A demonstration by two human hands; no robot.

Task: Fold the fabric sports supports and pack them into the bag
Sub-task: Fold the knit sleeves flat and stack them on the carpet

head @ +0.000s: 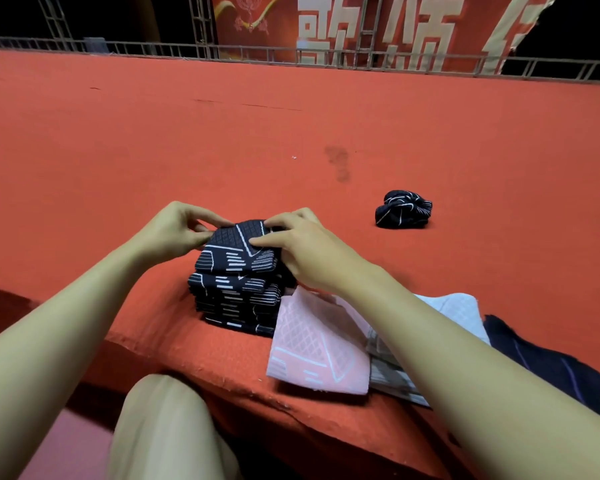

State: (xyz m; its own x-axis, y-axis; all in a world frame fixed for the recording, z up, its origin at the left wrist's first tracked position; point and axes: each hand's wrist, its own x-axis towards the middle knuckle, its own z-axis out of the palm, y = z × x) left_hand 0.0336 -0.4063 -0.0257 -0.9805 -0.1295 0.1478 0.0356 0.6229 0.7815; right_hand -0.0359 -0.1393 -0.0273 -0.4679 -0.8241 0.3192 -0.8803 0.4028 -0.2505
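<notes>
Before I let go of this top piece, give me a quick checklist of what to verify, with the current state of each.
1. Top black support sits on the black stack: ok, it rests on top, though bulging rather than flat.
2. Both hands on it: ok, left hand pinches its left edge, right hand grips its right side.
3. Stack squared up: ok, layers roughly aligned.
4. Remaining unfolded pieces: not ok, a crumpled black support lies apart on the red surface.
5. Pink support folded: ok, lying flat beside the stack.
6. Bag ready: cannot tell, no bag clearly in view.
</notes>
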